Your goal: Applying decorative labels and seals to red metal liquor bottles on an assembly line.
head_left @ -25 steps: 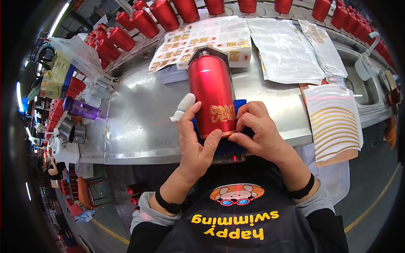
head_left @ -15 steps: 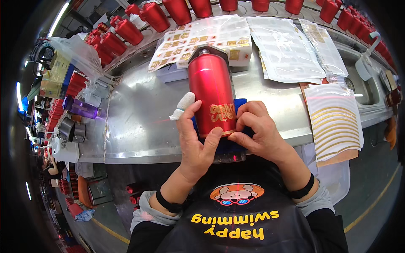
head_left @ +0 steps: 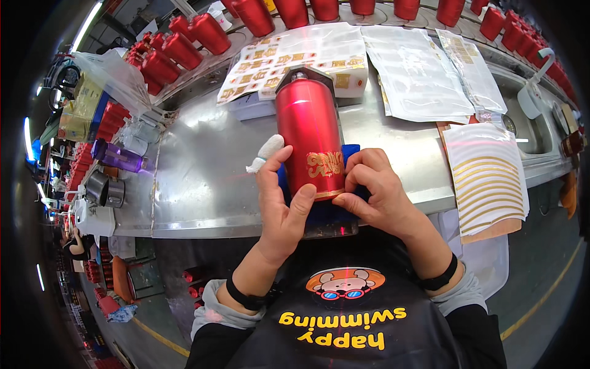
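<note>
Left hand (head_left: 279, 212) holds red bottle (head_left: 307, 123), frame centre; right hand's (head_left: 381, 190) fingers narrow at base, pinch unclear. Keep bottle steady, pressure even along gold trim (head_left: 329, 195).

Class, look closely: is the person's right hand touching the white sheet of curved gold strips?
Apart: the head view shows a strip of metal tabletop between the right hand and the white sheet.

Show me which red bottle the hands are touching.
The red bottle between left hand and right hand, gold ornament near its base; the bottles in the far row touch neither.
</note>
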{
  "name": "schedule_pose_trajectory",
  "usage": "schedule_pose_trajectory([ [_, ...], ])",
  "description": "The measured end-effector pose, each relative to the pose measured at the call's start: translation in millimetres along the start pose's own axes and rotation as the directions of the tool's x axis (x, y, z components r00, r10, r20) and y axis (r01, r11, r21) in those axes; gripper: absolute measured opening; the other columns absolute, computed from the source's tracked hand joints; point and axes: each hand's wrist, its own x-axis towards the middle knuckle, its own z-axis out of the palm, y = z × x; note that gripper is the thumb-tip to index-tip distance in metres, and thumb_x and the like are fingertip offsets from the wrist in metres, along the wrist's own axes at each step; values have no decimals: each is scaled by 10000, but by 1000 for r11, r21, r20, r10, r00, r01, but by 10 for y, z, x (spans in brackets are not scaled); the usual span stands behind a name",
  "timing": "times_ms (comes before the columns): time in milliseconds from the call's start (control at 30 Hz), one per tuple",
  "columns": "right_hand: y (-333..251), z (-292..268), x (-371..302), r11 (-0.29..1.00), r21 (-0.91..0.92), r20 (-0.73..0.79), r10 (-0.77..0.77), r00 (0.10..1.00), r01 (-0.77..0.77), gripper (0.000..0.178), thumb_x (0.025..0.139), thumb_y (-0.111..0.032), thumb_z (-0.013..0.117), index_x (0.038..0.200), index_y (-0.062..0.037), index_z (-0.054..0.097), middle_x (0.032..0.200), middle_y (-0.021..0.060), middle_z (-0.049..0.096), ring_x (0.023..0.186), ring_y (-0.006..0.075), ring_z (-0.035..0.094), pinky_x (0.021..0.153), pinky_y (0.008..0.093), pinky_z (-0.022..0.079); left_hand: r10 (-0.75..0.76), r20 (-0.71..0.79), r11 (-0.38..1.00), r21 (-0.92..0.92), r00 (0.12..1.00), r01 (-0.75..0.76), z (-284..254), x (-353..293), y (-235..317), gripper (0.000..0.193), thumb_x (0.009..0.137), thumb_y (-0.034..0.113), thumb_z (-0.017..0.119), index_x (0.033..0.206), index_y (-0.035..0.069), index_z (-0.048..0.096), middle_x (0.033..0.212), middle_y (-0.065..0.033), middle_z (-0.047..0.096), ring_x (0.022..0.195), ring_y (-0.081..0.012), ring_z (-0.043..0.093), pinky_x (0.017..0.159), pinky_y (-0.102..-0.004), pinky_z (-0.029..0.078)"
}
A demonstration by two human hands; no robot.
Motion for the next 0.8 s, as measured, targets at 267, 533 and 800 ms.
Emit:
schedule_pose_trajectory([
  [267, 3, 3, -1, 1000, -2, 9, 12, 1000, -12, 294, 714, -199, 821, 779, -51, 575, 938, 105, 529, 957, 311, 486, 840, 398, 420, -33, 19, 996, 84, 999, 32, 27, 8, 50, 620, 874, 198, 684, 1373, 10, 368, 1365, -190, 367, 1261, -298, 387, 1078, -395, 313],
  [533, -1, -3, 0, 1000, -6, 9, 7, 1000, -7, 296, 721, -203, 819, 779, -48, 573, 930, 103, 529, 945, 304, 484, 836, 392, 420, 0, 21, 987, 162, 1000, -4, 37, 17, 70, 666, 858, 230, 707, 1383, 15, 358, 1372, -209, 361, 1265, -330, 386, 1070, -414, 326],
  [800, 5, -3, -13, 1000, 0, 10, -5, 1000, 5, 294, 734, -213, 808, 779, -48, 570, 929, 105, 528, 947, 308, 483, 838, 393, 420, 124, -71, 990, -55, 990, -128, -27, -130, 73, 569, 895, 177, 662, 1344, -40, 389, 1360, -215, 426, 1283, -353, 414, 1118, -439, 270],
])
